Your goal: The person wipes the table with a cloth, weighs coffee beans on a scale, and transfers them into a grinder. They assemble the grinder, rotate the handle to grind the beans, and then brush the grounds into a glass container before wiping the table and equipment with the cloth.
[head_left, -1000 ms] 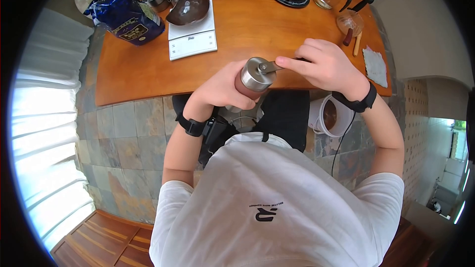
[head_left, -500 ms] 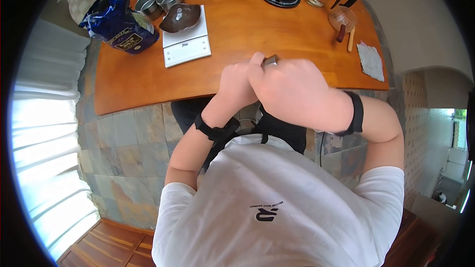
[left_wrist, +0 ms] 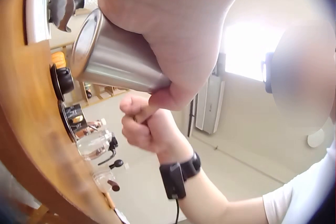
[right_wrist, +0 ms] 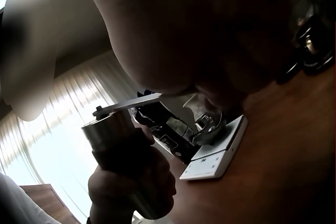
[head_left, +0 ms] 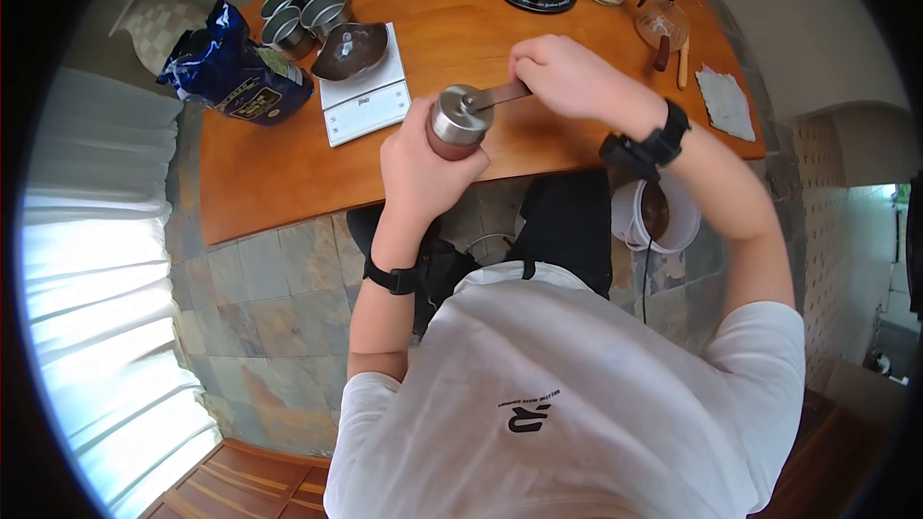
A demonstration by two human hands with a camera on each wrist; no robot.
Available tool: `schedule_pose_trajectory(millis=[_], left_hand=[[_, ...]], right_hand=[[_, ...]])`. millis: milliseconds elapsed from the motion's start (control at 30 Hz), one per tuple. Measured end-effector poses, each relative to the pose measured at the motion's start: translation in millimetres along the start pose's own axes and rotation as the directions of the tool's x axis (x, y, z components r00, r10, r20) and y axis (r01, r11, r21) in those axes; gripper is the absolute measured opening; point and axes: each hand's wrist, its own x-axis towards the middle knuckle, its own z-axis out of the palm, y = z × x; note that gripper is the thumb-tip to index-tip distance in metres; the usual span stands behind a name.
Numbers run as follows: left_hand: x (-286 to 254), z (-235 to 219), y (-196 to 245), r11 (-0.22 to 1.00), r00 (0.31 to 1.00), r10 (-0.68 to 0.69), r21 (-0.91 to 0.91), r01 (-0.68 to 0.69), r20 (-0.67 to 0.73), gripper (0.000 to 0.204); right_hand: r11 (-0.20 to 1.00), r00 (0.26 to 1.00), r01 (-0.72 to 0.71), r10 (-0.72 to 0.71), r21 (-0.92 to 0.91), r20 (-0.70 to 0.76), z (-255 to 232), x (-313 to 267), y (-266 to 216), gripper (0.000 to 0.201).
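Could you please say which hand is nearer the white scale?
Left: the left hand is by the near right corner of the scale; the right hand is farther right.

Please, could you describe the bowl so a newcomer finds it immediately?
On the wooden table, find the white scale, right of the blue bag in the head view. The bowl rests on the scale's far end: dark brown, wavy-rimmed, unlike the round grey tins beside it.
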Motion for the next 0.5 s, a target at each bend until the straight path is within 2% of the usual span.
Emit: schedule_pose_trajectory(millis=[33,67,133,167,233,267,300,333,367,433,467,500], left_hand=[[2.2,0.7,-3.3,1.000,0.999,-0.028,-0.002,0.028,-0.021,0.052],[3.5,1.5,-3.9,0.999,0.999,-0.037,-0.004,0.037,-0.036,0.052],[3.8,2.9,-4.4,0.997,0.998,-0.063,-0.045,0.063,-0.015,0.050],[4.2,3.8,-7.5,0.996,0.997,-0.073,-0.044,0.072,-0.017,0.050],[7.6,6.4,-13.7,0.991,0.990,-0.118,-0.079,0.112,-0.076,0.048],[11.5,2.1,-15.6,0.979,0.985,-0.161,-0.134,0.152,-0.060,0.048],[14.9,0.8,-15.0,0.973,0.977,-0.176,-0.170,0.153,-0.123,0.048],[16.8,-1.8,-11.6,0.976,0.981,-0.163,-0.159,0.146,-0.101,0.047],[18.4,-3.1,-7.4,0.979,0.985,-0.151,-0.150,0.138,-0.081,0.047],[21.7,3.1,-4.3,0.981,0.991,-0.124,-0.156,0.115,-0.050,0.048],[24.6,6.1,-2.4,0.983,0.995,-0.097,-0.156,0.092,-0.022,0.048],[27.0,8.2,-1.1,0.984,0.995,-0.093,-0.159,0.087,-0.029,0.048]], right_hand=[[0.999,0.990,0.038,-0.032,0.038,-0.136,8.7,-11.9,-0.5,0.021],[0.998,0.991,0.048,-0.044,0.033,-0.123,11.2,-21.6,-7.0,0.021],[0.959,0.943,-0.035,-0.061,-0.282,-0.327,16.9,-39.8,-18.0,0.020],[0.960,0.946,-0.031,-0.063,-0.280,-0.318,17.6,-46.1,-20.5,0.020],[0.889,0.952,-0.148,0.010,-0.434,-0.305,16.7,-59.5,-22.2,0.016],[0.887,0.952,-0.152,0.014,-0.435,-0.305,15.9,-68.2,-18.8,0.016],[0.889,0.957,0.045,-0.170,-0.457,-0.236,14.7,-77.0,-14.7,0.017],[0.852,0.922,0.241,-0.350,-0.464,-0.163,13.5,-81.8,-12.4,0.018],[0.851,0.924,0.239,-0.348,-0.468,-0.161,10.9,-81.7,-10.5,0.018],[0.862,0.849,0.251,-0.415,-0.441,-0.327,-0.7,-75.4,-11.0,0.023],[0.905,0.888,0.156,-0.303,-0.395,-0.345,-10.5,-73.3,-12.0,0.026],[0.902,0.886,0.160,-0.310,-0.401,-0.345,-16.3,-65.6,-10.0,0.026]])
